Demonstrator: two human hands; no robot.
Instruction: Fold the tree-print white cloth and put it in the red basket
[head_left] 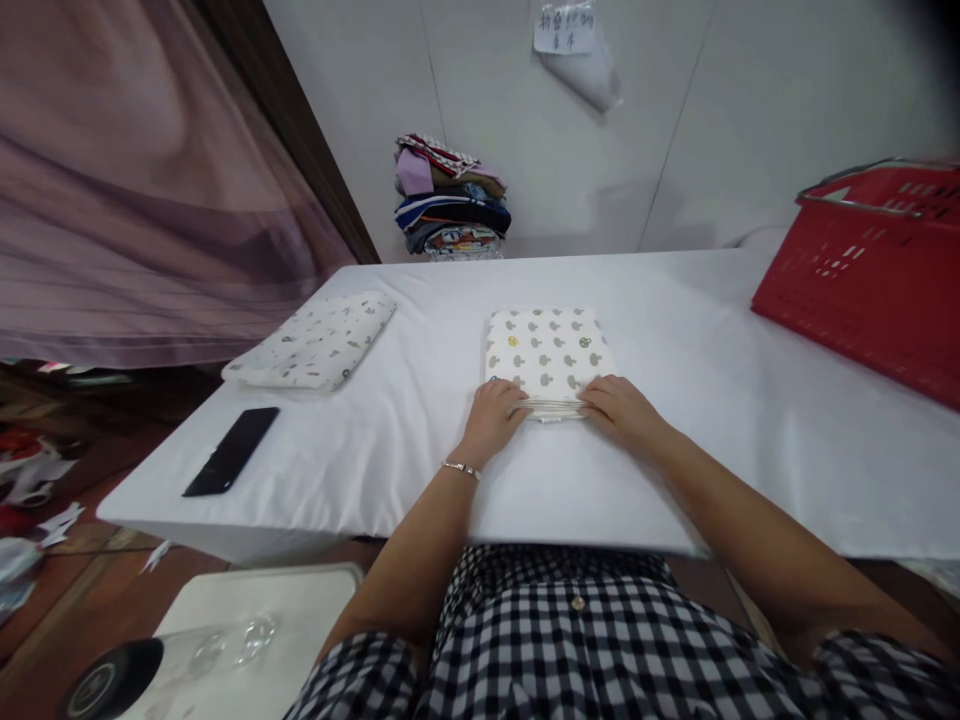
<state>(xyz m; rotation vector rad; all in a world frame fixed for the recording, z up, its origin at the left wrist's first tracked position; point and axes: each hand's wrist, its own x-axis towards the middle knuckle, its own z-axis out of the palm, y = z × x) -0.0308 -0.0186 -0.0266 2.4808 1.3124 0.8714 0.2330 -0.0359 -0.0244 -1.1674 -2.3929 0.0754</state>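
A folded white cloth (546, 352) with grey mushroom-like prints lies flat in front of me, its layered folded edge toward me. My left hand (495, 408) grips the near left corner, thumb at the edge layers and fingers on top. At the near right corner, my right hand (616, 405) does the same. Both hands rest low on the white-covered table (420, 450). Off to the left lies another folded white cloth (319, 342) with small scattered prints, apart from my hands.
A black phone-like slab (232, 452) lies near the table's left edge. A red basket (870, 270) stands at the right. Folded clothes (452, 200) are stacked beyond the far edge by the wall. A white stool (285, 630) with a clear bottle (202, 655) is at lower left.
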